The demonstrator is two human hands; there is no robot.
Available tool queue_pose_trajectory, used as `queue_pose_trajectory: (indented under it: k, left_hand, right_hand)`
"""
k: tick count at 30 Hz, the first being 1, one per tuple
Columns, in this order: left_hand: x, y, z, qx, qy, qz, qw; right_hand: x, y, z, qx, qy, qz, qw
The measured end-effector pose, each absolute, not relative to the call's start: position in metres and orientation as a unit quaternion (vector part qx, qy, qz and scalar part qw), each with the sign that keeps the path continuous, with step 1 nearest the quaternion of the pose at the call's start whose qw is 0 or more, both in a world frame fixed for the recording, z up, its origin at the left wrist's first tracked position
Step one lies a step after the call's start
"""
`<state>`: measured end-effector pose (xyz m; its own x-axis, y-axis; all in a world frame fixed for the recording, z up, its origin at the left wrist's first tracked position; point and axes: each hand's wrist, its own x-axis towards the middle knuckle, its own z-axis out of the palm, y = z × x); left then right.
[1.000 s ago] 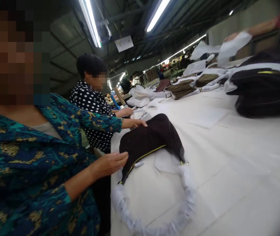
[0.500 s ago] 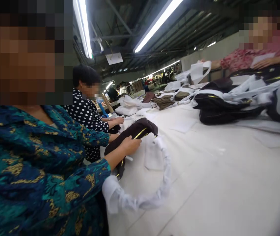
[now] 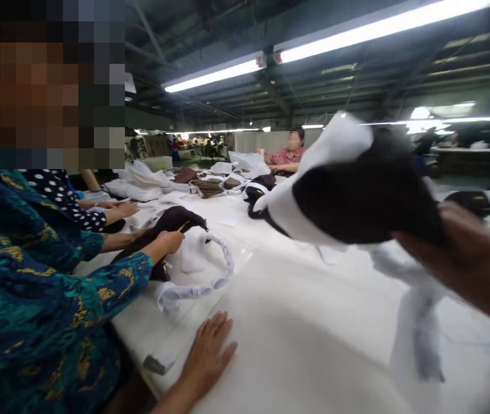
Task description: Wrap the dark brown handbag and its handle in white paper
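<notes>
My left hand (image 3: 208,356) lies flat and open on the white table (image 3: 305,322), near its front edge. My right hand (image 3: 464,259), blurred at the right, grips a black bag (image 3: 357,201) partly wrapped in white paper and holds it up above the table. The bag's white-wrapped strap (image 3: 417,328) hangs down below it. To my left, a co-worker in a teal patterned shirt has a hand (image 3: 169,241) on a dark bag (image 3: 176,221) whose paper-wrapped handle (image 3: 210,282) curls across the table.
A second co-worker in a polka-dot sleeve (image 3: 64,198) works further along the left side. Piles of brown and black bags and white paper (image 3: 210,187) lie at the far end, where a person in red (image 3: 290,155) sits. A small grey object (image 3: 158,363) rests by my left hand.
The view has swung to the right. Both my hands have come into view, the right one raising the black bag. The teal-sleeved co-worker still handles the dark bag.
</notes>
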<state>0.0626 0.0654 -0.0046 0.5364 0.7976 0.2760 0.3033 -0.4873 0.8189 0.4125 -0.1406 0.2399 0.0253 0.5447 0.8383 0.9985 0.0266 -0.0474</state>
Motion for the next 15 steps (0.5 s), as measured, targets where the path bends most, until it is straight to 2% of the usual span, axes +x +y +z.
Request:
queue_pose_trajectory:
  k: [2,4,7,9,12,15]
  left_hand:
    - [0.051,0.061,0.004,0.729,0.37,0.339,0.466]
    - [0.046,0.056,0.016,0.679,0.395,0.342,0.516]
    - [0.059,0.039,0.033,0.692,0.375,0.329,0.522]
    - [0.078,0.025,0.044,0.75,0.358,0.301,0.468]
    - [0.103,0.009,0.056,0.809,0.374,0.26,0.372]
    - [0.102,-0.007,0.059,0.805,0.405,0.236,0.363]
  right_hand:
    - [0.389,-0.183,0.203,-0.593,-0.69,-0.28,0.306]
    - [0.368,-0.224,0.148,-0.582,-0.753,-0.201,0.231]
    - [0.348,-0.278,0.068,-0.627,-0.767,-0.061,0.118]
    - [0.342,-0.301,0.035,-0.665,-0.734,-0.068,0.117]
    - [0.345,-0.307,0.022,-0.704,-0.695,-0.103,0.106]
    - [0.362,-0.297,0.058,-0.749,-0.642,-0.154,0.059]
